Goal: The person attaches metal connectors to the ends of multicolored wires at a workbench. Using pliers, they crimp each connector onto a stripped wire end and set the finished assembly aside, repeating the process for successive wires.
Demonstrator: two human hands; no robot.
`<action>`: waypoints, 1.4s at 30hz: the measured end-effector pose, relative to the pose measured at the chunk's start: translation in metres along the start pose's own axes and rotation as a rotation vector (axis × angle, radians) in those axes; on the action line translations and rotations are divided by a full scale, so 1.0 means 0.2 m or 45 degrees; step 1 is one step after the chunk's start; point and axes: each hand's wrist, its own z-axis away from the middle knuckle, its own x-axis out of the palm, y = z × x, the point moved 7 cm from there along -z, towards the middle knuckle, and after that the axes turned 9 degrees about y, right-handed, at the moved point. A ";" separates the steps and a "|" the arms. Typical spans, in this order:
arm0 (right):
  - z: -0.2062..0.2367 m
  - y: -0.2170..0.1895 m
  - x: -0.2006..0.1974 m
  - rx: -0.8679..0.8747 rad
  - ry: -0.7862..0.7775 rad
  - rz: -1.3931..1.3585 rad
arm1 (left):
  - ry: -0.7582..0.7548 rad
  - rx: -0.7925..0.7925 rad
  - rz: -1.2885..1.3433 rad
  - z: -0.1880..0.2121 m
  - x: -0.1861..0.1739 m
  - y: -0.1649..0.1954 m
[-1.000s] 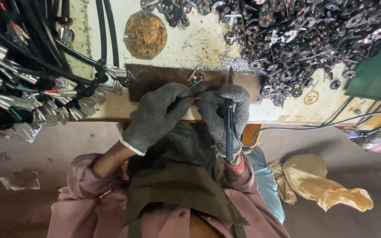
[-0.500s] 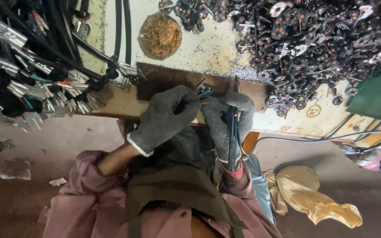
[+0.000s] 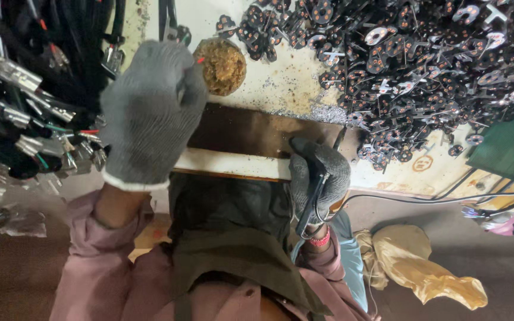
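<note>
Left hand [image 3: 150, 113] in grey knit glove is raised near the camera, fingers curled shut around something thin. Only a red wire tip [image 3: 200, 60] pokes out by the round tin of brownish paste [image 3: 223, 65]; the rest is hidden inside the glove, can't tell what it is. Right hand [image 3: 318, 178], also gloved, is closed on a dark soldering iron [image 3: 313, 199], its tip on the dark board [image 3: 251, 131] at the bench edge, partly hidden by the glove. Black cable bundle [image 3: 25, 95] at left is cut off by the frame. Pile of small metal parts [image 3: 423, 65] at upper right is too small to make out singly.
</note>
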 end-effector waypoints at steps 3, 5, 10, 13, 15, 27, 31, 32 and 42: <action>0.00 -0.02 0.00 0.000 0.042 -0.085 | -0.117 -0.178 0.149 0.07 -0.09 0.08; -0.01 0.01 0.02 0.103 -0.027 -0.020 | -0.292 -0.242 0.366 0.18 -0.05 0.11; -0.02 -0.03 0.07 -0.159 -0.201 0.102 | -0.571 -0.415 0.789 0.55 0.34 0.08; -0.04 -0.05 0.08 -0.212 -0.162 0.042 | -0.593 -0.343 0.781 0.65 0.44 0.08; -0.06 -0.08 0.09 -0.253 -0.169 0.090 | -0.535 -0.287 0.653 0.64 0.42 0.07; -0.01 -0.02 0.07 -0.233 -0.163 0.046 | -0.432 -0.103 0.509 0.53 0.43 0.13; 0.00 0.04 0.07 -0.073 -0.206 0.050 | -0.424 -0.023 0.920 0.50 0.39 0.19; 0.00 0.04 0.07 -0.062 -0.219 0.100 | -0.469 -0.022 0.793 0.49 0.41 0.18; -0.05 -0.03 0.07 -0.100 -0.172 0.018 | -0.396 0.187 0.363 0.44 0.44 0.18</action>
